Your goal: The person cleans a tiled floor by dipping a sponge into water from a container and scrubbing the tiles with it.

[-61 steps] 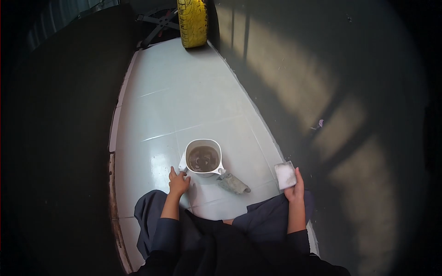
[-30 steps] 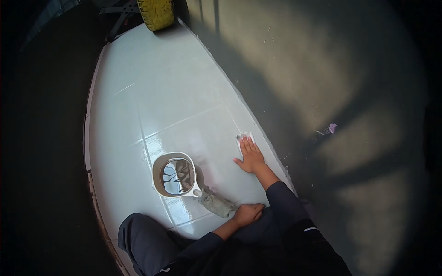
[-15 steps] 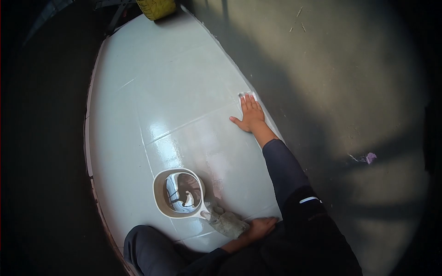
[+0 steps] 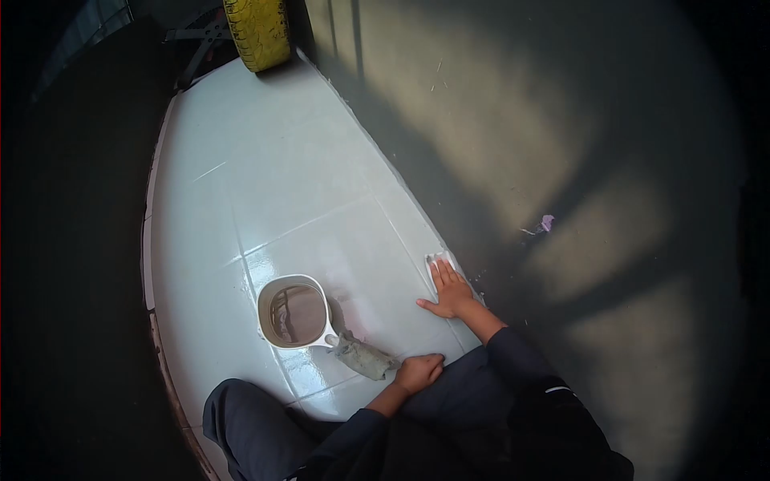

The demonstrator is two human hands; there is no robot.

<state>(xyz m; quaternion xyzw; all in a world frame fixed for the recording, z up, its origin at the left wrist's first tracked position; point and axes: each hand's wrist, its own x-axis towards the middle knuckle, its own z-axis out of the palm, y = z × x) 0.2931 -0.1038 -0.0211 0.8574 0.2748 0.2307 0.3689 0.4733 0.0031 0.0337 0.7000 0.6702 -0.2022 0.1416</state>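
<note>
My right hand (image 4: 451, 294) lies flat with fingers spread, pressing a white sponge-like pad (image 4: 431, 260) onto the white tiled surface (image 4: 281, 192) near its right edge. My left hand (image 4: 420, 373) rests closed at the near side by my leg; whether it holds anything is hidden. Beside it lies a crumpled grey-green cloth (image 4: 365, 357). A white handled pot (image 4: 263, 313) with murky brownish liquid stands left of the cloth, its handle reaching toward the cloth.
A yellow tyre (image 4: 258, 36) stands at the far end, with a dark metal frame (image 4: 200, 36) to its left. Grey floor (image 4: 481, 144) borders the tiles on the right, with a small purple scrap (image 4: 547, 223) on it. My bent knee is at lower left.
The pad, held up in my right hand at first, was laid on the tiles, slid away from me, and is now nearer again. My left hand has moved from beside the pot to near the cloth.
</note>
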